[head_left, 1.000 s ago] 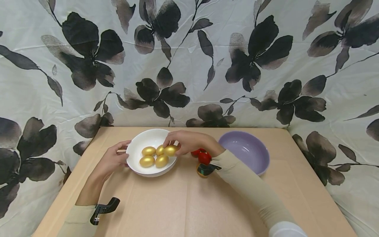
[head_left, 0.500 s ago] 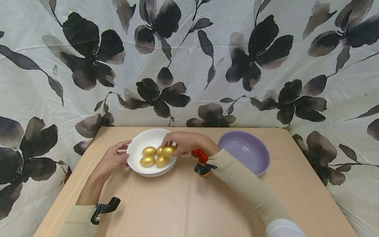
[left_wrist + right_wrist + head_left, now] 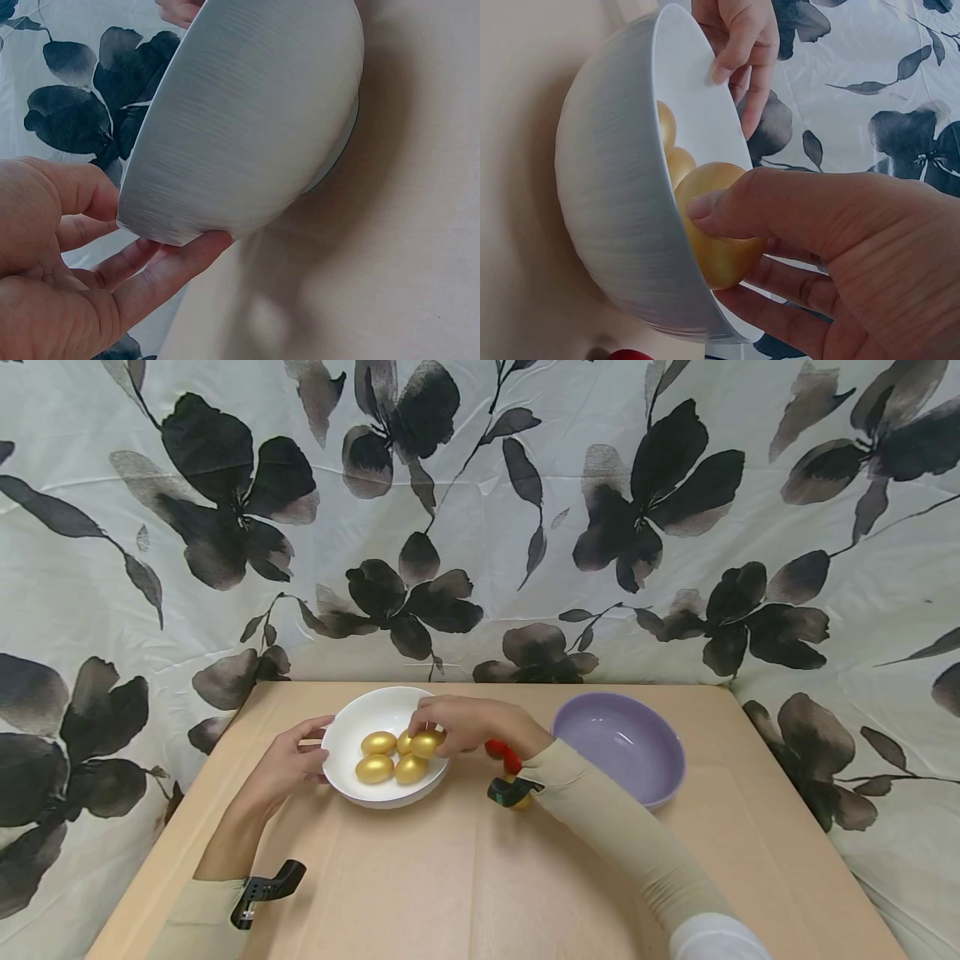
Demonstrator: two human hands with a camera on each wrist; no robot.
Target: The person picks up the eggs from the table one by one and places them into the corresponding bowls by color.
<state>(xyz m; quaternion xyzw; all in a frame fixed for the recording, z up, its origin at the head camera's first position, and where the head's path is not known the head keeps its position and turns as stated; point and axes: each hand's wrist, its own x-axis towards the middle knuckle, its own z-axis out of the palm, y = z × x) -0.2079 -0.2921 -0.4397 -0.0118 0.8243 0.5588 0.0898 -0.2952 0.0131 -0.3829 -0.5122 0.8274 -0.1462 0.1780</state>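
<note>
Fingers [image 3: 169,274] of the left hand [image 3: 291,758] are curled at the rim here, thumb against the edge, the others on the outside wall: a pinch on the white bowl [image 3: 358,714]. Just below that wrist sits a black device [image 3: 268,890], over a beige sleeve [image 3: 204,920].

Into the bowl we go: two golden eggs [image 3: 374,768] lie on its left side, one nearer the person, one behind, and two more lie to their right, the back one partly hidden. And here's the fifth, the held egg [image 3: 427,743], at the bowl's right side, thumb on one face and fingers round the other, squarely in the grip of the right hand [image 3: 480,724]. Whether it touches its neighbours, I can't tell.

Moving right, red objects [image 3: 496,748] peek out beside the right forearm, too covered to make out, with a second black device [image 3: 513,791] at that wrist. Past the forearm, well apart from the white bowl, the purple bowl [image 3: 622,743] stands upright on the tabletop [image 3: 405,885], and floral cloth [image 3: 525,527] hangs behind it all.
</note>
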